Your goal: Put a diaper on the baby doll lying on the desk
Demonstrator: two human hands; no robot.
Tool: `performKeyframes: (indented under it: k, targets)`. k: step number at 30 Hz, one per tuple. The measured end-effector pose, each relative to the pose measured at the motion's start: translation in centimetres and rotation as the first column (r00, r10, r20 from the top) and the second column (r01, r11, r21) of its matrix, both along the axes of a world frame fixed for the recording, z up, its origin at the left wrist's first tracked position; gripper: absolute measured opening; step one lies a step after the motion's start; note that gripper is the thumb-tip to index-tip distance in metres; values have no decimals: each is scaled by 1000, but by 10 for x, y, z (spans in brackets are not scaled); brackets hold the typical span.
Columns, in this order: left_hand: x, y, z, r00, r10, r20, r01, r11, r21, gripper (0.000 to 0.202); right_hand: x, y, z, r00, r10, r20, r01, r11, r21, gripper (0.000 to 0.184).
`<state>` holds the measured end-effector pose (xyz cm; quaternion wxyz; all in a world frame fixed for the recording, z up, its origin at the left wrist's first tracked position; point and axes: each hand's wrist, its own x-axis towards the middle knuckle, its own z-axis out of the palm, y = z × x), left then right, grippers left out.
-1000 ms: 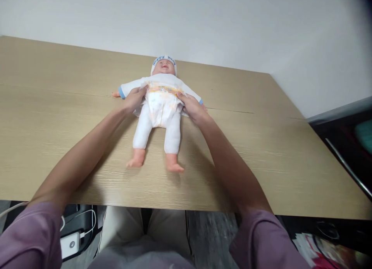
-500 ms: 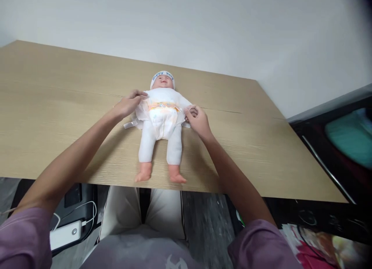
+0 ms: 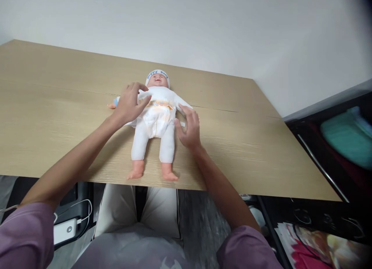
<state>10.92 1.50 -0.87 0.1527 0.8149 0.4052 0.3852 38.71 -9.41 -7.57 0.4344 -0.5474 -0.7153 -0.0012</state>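
A baby doll in a white suit and a printed white hat lies on its back, feet toward me. Round its hips is a white diaper with an orange patterned waistband; its side parts are partly hidden by my hands. My left hand is over the doll's arm and side, fingers apart and holding nothing. On the other side, my right hand is beside the diaper and the doll's other arm, fingers spread with nothing in them. I cannot tell whether either hand touches the doll.
The doll lies on a wooden table near its front edge, with a wall behind. Below the edge at left, a white power bank with a cable sits on a black surface. At right, a teal item lies on dark furniture.
Both hands have let go of the diaper's sides and their fingers have opened. The left hand has come in over the doll's side. The whole view has shifted slightly.
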Motion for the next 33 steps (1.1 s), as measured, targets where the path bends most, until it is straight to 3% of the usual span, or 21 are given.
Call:
performKeyframes:
  k: [4, 9, 15, 20, 23, 27, 29, 33]
  targets:
    - [-19, -7, -26, 993, 109, 51, -108, 994, -32, 52, -9, -9, 11, 954, 238, 183, -234, 971, -42, 60]
    - [-39, -23, -52, 983, 130, 131, -117, 988, -103, 38, -3, -6, 0, 958, 227, 175, -222, 974, -50, 57]
    - [-27, -31, -56, 944, 66, 324, 47, 943, -330, 52, 1, -3, -5, 967, 223, 119, -225, 974, -2, 52]
    - [-24, -29, -59, 868, 96, 488, 148, 886, -439, 39, -1, -4, -6, 971, 225, 86, -228, 973, 25, 50]
    - [-33, -37, -60, 884, 155, 441, 91, 869, -487, 32, 0, -5, -7, 974, 210, 85, -211, 977, 10, 49]
    - [-42, -49, -61, 967, 209, 148, -123, 887, -446, 24, -1, -5, -6, 976, 203, 78, -203, 979, -6, 48]
    - [-42, -50, -63, 978, 198, 70, -153, 900, -407, 16, -2, -6, -5, 977, 197, 78, -198, 980, -1, 47]
    - [-36, -41, -74, 951, 218, 218, -98, 885, -456, 23, -3, -7, -2, 974, 214, 80, -216, 976, 18, 46]
